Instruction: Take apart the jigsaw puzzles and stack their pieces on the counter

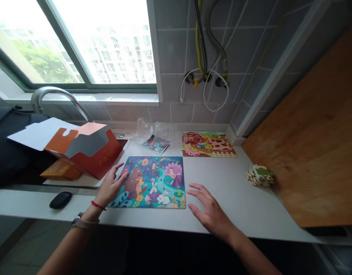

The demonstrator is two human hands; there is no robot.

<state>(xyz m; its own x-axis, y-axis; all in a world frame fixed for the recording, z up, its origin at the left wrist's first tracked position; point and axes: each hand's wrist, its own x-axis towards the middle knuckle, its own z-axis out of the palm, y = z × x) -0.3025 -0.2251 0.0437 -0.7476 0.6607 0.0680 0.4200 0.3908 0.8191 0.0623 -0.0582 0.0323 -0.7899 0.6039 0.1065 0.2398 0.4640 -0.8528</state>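
Observation:
A jigsaw puzzle [153, 183] with rabbits, a bear and a peacock lies flat on the white counter, its pieces joined into a rectangle. My left hand [111, 183] is at the puzzle's left edge, fingers apart, the fingertips over or on that edge; contact is hard to tell. Just off the right edge, my right hand [206, 206] is spread over the counter with nothing in it. Behind the puzzle are a small printed picture sheet [155, 144] and a clear plastic bag [161, 130]. A farm puzzle [209, 145] with a cow and a barn lies at the back right.
A stack of puzzle pieces [260, 175] sits by the wooden panel [307, 145] on the right. To the left stand an open orange box [92, 152], a smaller orange box [61, 170] and a black mouse [60, 200]. A faucet [55, 91] rises behind the boxes.

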